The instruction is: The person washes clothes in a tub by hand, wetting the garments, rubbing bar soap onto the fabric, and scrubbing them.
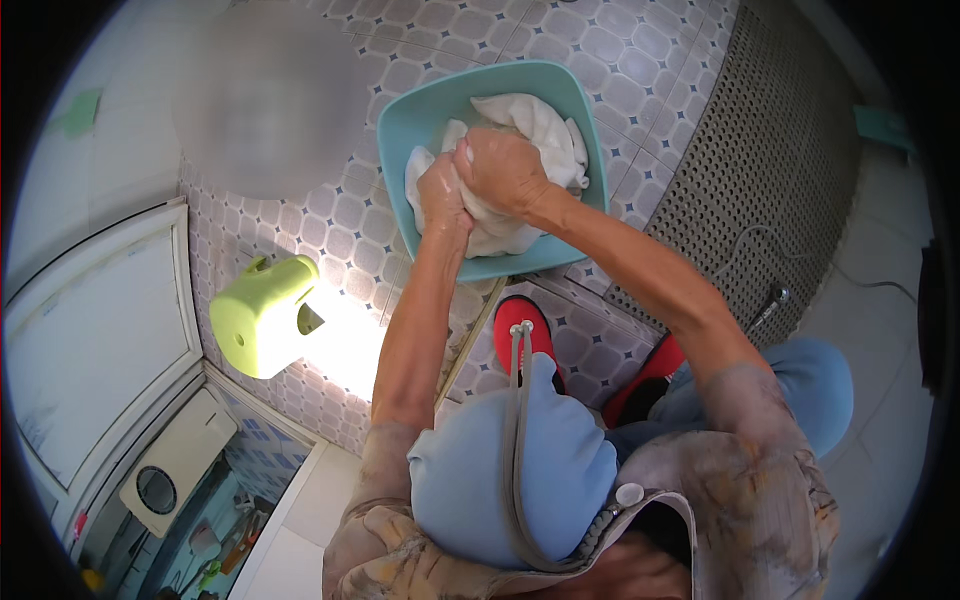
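Observation:
A square-sided teal plastic basin (pixel 394 142) stands on the tiled floor before me, with wet white cloth (pixel 536 124) bunched inside it. My left hand (pixel 444 189) and my right hand (pixel 501 166) meet over the left-centre of the basin, each closed on a part of the cloth. The right fist lies against the upper side of the left one. Below the fists the cloth hangs down to the near wall of the basin, and another fold rests along the far right side. Some murky water seems to lie under the cloth, though its level is hidden.
A lime-green plastic stool (pixel 262 315) lies on its side at the left, in bright light. At the right are a perforated grey mat (pixel 757 127), a shower head (pixel 780 292) and a thin hose. A threshold strip (pixel 472 337) crosses the floor near my red shoe (pixel 523 334).

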The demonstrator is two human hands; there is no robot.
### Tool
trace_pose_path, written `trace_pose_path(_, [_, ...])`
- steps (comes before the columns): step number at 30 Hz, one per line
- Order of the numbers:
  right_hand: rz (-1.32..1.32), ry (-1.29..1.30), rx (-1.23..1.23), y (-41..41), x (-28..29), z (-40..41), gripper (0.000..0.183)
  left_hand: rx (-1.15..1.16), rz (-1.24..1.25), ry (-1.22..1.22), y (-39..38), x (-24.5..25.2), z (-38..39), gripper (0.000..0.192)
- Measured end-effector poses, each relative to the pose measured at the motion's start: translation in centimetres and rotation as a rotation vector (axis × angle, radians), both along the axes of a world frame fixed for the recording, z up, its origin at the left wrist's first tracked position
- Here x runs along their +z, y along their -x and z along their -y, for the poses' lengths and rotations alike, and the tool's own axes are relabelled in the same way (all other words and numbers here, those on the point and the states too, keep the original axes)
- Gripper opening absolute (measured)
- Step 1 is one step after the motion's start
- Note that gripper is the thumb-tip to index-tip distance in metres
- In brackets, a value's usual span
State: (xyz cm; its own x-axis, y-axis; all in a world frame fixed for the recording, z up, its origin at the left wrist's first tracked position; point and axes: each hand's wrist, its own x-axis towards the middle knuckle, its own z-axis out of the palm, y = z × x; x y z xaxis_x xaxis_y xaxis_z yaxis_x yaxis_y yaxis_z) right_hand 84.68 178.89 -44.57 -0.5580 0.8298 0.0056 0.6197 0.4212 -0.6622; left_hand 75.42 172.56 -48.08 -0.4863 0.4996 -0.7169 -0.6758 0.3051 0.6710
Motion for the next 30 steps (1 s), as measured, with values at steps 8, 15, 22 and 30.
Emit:
trace_pose_path(8, [0.115,0.030,-0.048,-1.8,-3.7,-3.1,0.027,-0.271,0.008,-0.052,-1.0,0.9,-0.8,0.041])
trace_pose_path(15, [-0.253,0.236,0.182,-5.9,-2.3,-7.5,0.038,-0.199,0.207,-0.293,2.3,2.5,-0.7,0.042])
trace_pose_path(22, [0.131,0.443,0.626,-6.9,3.4,-9.8,0.048,-0.308,0.068,-0.351,2.2,3.3,-0.7,0.046])
trace_pose_path(30, [-0.494,1.084,0.210,-10.7,0.2,-12.6,0.041,-0.989,-0.547,-0.082,4.9,1.4,1.1,0.057])
